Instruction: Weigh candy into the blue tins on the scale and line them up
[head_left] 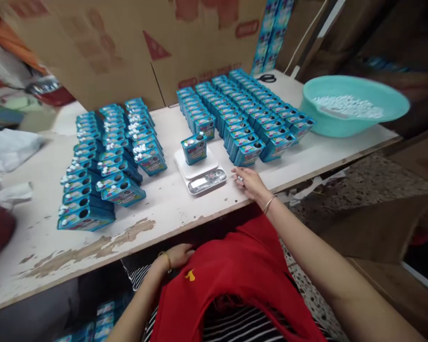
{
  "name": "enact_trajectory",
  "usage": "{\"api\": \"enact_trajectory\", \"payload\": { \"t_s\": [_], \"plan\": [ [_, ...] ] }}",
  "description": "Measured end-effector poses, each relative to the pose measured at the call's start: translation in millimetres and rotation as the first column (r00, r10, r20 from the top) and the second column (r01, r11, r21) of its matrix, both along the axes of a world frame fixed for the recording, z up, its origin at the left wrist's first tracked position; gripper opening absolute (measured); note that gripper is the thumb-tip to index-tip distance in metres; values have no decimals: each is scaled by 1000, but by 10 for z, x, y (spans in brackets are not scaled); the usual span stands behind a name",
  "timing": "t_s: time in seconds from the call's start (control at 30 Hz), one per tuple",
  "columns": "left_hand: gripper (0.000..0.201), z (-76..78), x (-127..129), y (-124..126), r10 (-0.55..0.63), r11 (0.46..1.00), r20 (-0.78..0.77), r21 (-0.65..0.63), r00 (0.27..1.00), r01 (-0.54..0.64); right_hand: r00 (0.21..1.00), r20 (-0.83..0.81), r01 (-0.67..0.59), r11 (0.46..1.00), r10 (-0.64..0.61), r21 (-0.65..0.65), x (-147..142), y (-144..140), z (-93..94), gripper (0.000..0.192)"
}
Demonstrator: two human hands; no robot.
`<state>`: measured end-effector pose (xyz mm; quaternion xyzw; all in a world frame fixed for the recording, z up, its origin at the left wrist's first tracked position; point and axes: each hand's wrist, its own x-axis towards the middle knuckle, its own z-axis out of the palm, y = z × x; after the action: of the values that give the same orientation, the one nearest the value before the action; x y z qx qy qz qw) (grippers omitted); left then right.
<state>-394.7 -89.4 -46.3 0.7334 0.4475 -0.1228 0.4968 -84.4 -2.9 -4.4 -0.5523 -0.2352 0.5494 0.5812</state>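
Note:
My right hand (250, 183) is just above the table to the right of a small white scale (211, 166), fingers closed around a few small white pieces (240, 178). On the scale's platform stands a blue container (195, 151) with white pieces on its top. My left hand (180, 255) rests low in my lap beside the red apron (228, 266), its fingertips hidden. Left of the scale, rows of blue containers (151, 161) have white pieces on many tops. Right of it, more rows of blue containers (249, 154) show dark round openings.
A turquoise basin (342, 124) of small white pieces stands on the right of the table (171, 213). Black-handled scissors (267, 78) lie at the back, before a large cardboard box (128, 52). Crumpled white material (9, 149) lies on the left.

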Motion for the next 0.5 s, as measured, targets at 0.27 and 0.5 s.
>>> {"api": "enact_trajectory", "payload": {
  "t_s": [0.27,0.5],
  "plan": [
    [37,1043,-237,245,-38,990,-25,136,999,41,999,-24,-41,999,41,17,-21,-14,21,38],
    [41,1158,60,657,299,929,147,179,943,-323,997,14,-78,997,78,1,-57,29,-17,44]
  ]
}}
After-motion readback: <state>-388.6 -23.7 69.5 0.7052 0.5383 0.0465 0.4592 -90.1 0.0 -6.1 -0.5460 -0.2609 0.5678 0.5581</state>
